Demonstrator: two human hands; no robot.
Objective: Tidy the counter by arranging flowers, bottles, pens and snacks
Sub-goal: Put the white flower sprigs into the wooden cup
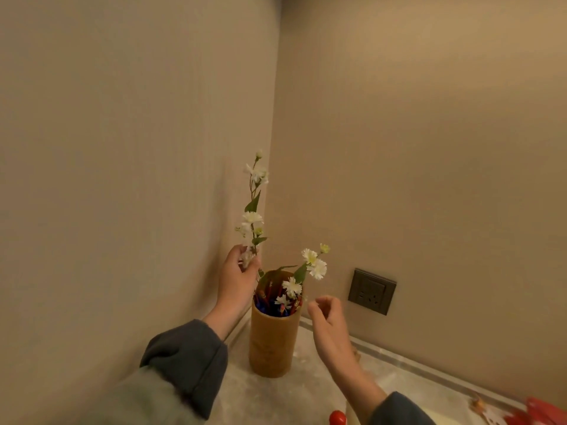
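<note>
Flower sprig (253, 210): tall, upright, foot in bamboo holder (273, 342) at counter (306, 391) corner; likely light, whippy, blossoms fragile. Left hand (237, 277) pinches lower stem, the best hold; right hand (326, 320) loosely curled, empty, beside holder

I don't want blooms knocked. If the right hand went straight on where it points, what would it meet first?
Probably the short white-flowered sprig leaning from the tan cylindrical bamboo holder, beside the right hand; depth is unclear.

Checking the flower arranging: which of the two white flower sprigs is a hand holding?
The tall upright sprig, pinched by the left hand; the shorter sprig leans free.
</note>
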